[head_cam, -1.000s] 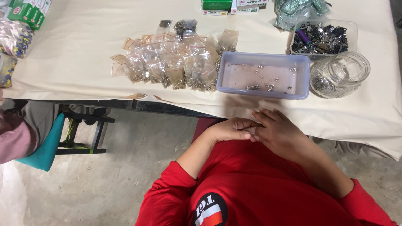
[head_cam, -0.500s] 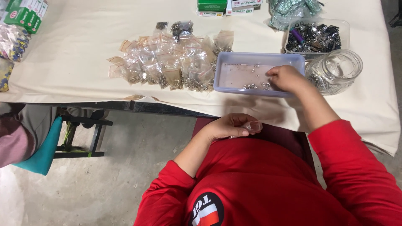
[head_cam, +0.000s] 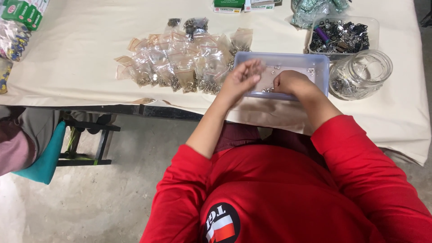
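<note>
L hand (head_cam: 240, 78) moved up from lap to the tray (head_cam: 321, 67) near edge — fingers loosely curled, hold unclear. R hand (head_cam: 290, 83) inside tray, closed over small metal bits (head_cam: 310, 70), grip unclear. Bag pile (head_cam: 180, 67) just left — jar (head_cam: 360, 74) right.

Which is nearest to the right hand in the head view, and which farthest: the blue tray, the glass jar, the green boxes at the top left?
1. Blue tray: the right hand is in it.
2. Glass jar: to the right of the tray.
3. Green boxes: far left corner of the table.
</note>
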